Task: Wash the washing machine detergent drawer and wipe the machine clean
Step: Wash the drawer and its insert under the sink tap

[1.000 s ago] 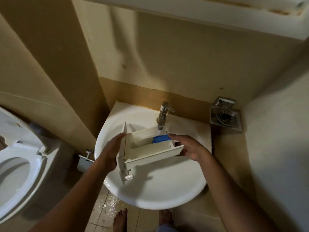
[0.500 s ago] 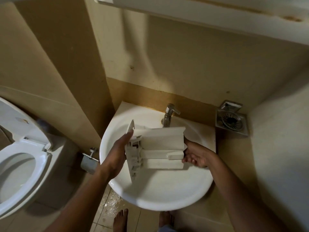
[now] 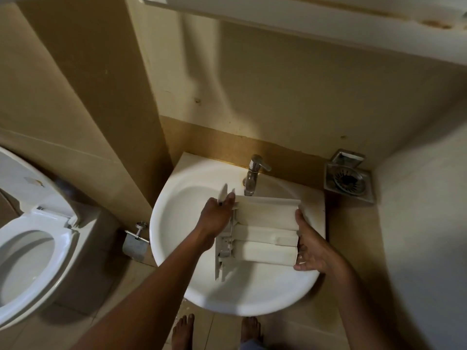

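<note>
Detergent drawer (image 3: 265, 231) is held over the washbasin (image 3: 171, 248), just in front of the tap (image 3: 252, 175), underside turned up. Long axis runs left-right. The front panel is at the left end, gripped by the left hand (image 3: 217, 218). The rear end is clasped by the right hand (image 3: 312, 248). A steel drain grate (image 3: 350, 180) is seen right of the basin, a toilet (image 3: 32, 223) well left.

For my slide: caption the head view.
Left hand and right hand hold the detergent drawer upside down over the sink.
</note>
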A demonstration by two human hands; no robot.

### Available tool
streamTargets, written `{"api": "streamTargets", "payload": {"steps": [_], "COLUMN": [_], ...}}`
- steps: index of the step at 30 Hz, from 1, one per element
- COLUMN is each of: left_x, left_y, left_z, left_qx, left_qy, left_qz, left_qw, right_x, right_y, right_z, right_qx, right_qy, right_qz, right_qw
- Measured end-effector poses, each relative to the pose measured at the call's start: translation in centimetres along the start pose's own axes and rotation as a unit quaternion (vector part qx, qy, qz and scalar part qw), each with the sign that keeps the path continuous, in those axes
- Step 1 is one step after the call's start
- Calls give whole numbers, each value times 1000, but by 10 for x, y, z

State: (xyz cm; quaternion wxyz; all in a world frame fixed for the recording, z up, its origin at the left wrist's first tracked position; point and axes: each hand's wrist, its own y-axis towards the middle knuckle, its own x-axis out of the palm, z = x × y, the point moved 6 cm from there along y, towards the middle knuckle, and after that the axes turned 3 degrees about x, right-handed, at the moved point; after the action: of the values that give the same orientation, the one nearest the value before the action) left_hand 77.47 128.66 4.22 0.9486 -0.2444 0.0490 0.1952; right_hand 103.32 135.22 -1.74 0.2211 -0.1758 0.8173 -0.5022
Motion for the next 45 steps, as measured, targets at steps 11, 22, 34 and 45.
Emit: {"api": "streamTargets", "payload": {"steps": [11,22,34,45], "left_x": [9,16,14,-4], "left_y": [2,14,13,13], "left_z": [-1,11,-12,-34], "left_qx": [11,-9,-64,6], "left_qy": [-15,63,-5,-35], "left_qz": [-24,14,-45,111], "left_qw": [1000,998,997,993], "right_x": [-10,-41,-40,-1], "right_y": [1,15,14,14], "right_z": [-5,-13,-46,-67], "right_qx": [-34,-42,-111,-201], "right_qy": [-15,-95,-19,-72], "right_qz": [87,191,180,169], "right_qw": [996,976,977,962]}}
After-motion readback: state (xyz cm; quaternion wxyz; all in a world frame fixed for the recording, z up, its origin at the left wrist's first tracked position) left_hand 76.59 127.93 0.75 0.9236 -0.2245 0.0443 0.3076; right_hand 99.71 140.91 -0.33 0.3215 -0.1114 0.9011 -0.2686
